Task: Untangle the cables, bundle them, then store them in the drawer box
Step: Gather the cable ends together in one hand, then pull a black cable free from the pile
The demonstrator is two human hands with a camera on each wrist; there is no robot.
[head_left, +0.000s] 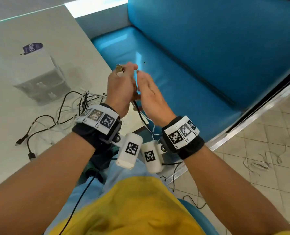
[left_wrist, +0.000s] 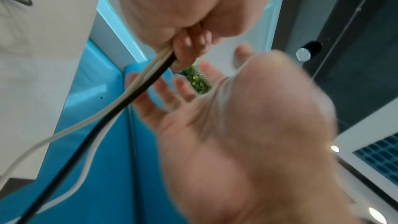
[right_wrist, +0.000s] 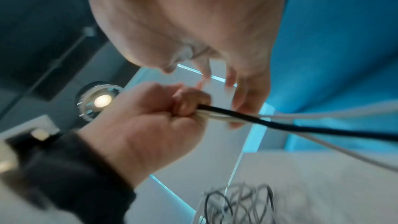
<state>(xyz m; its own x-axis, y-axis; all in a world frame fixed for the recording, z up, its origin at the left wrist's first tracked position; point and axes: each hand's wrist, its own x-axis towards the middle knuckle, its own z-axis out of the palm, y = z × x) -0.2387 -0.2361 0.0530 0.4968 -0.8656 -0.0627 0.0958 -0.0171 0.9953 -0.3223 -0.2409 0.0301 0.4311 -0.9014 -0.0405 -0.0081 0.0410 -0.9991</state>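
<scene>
My left hand (head_left: pixel 122 85) is raised over the table edge and grips a black cable (left_wrist: pixel 137 91) and white cables (right_wrist: pixel 217 117) together in its fist. A USB plug (head_left: pixel 119 68) sticks out above its knuckles. The held cables hang down between my wrists. My right hand (head_left: pixel 148 92) is beside the left one, palm facing it, with straight fingers (left_wrist: pixel 163 91) near the cables and nothing held. A tangle of black and white cables (head_left: pixel 69 109) lies on the table. The drawer box (head_left: pixel 42 82), pale and translucent, stands behind the tangle.
The white table (head_left: pixel 14 107) ends just left of my hands. A blue padded bench (head_left: pixel 183 73) fills the right side. Loose plug ends (head_left: pixel 20 141) lie near the table's front edge. Thin wires (head_left: pixel 262 160) lie on the tiled floor.
</scene>
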